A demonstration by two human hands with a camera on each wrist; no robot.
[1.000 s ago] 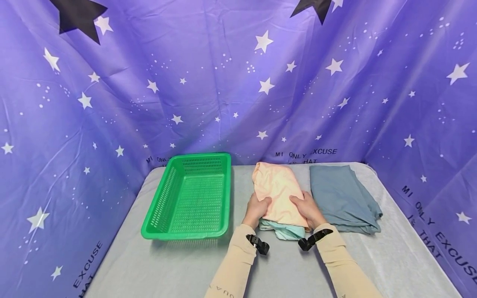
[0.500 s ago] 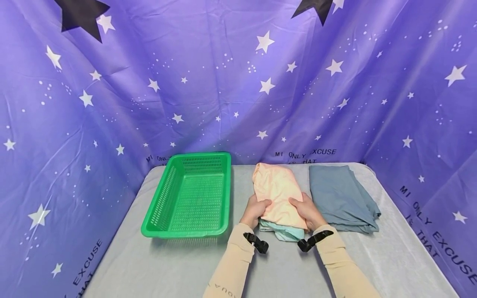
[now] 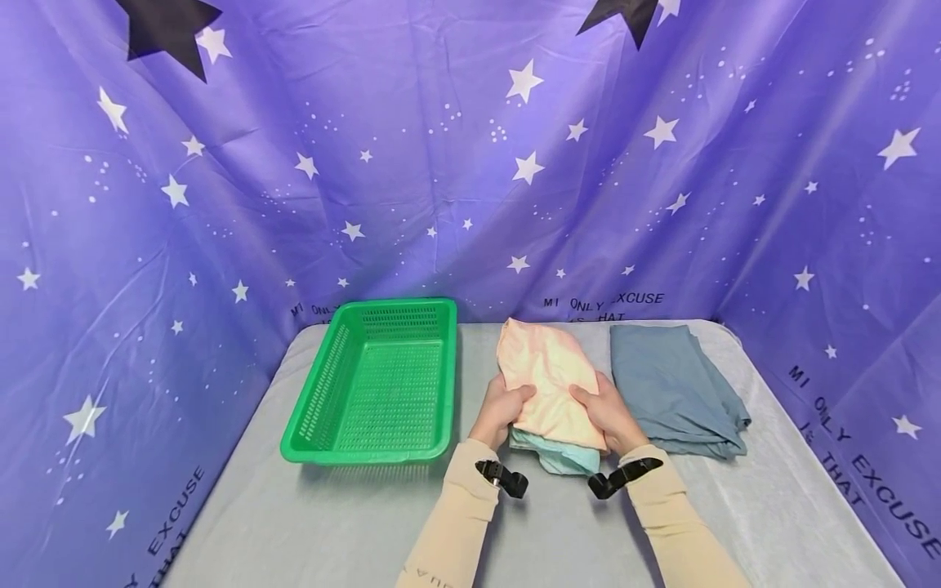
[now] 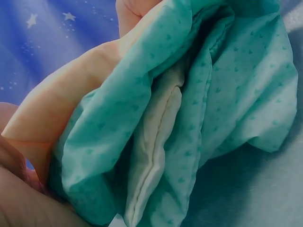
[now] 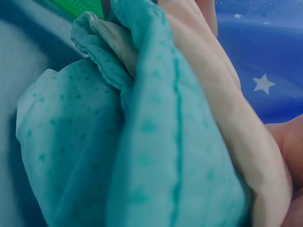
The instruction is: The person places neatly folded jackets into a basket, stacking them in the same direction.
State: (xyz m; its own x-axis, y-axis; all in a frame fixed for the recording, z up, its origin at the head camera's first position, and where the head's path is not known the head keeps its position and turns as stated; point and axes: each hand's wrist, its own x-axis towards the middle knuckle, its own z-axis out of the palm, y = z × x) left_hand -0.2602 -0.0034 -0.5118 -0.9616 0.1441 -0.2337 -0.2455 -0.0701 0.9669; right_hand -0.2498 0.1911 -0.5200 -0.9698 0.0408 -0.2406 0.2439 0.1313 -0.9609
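Both hands hold a folded cloth (image 3: 551, 371) in the head view, peach on top with a teal layer (image 3: 556, 452) showing below its near edge. My left hand (image 3: 502, 406) grips its left side, thumb on the peach face. At the opposite side, my right hand (image 3: 608, 411) holds it the same way; the other fingers of both hands are mostly hidden beneath. From the left wrist, the printed teal fabric (image 4: 109, 127) hangs in loose folds around a pale seam. In the right wrist view, teal fabric (image 5: 151, 137) lies against the peach layer (image 5: 222, 90).
A green perforated plastic basket (image 3: 294, 445) stands left of the hands with nothing in it. Right of them lies a folded blue-grey cloth (image 3: 665, 388), close to the right hand. The grey-covered table (image 3: 353, 523) is backed by a purple star-print curtain (image 3: 441, 188).
Hardly anything differs. Both hands keep their hold on the folded cloth in nearly the same place, and the head view has shifted slightly.
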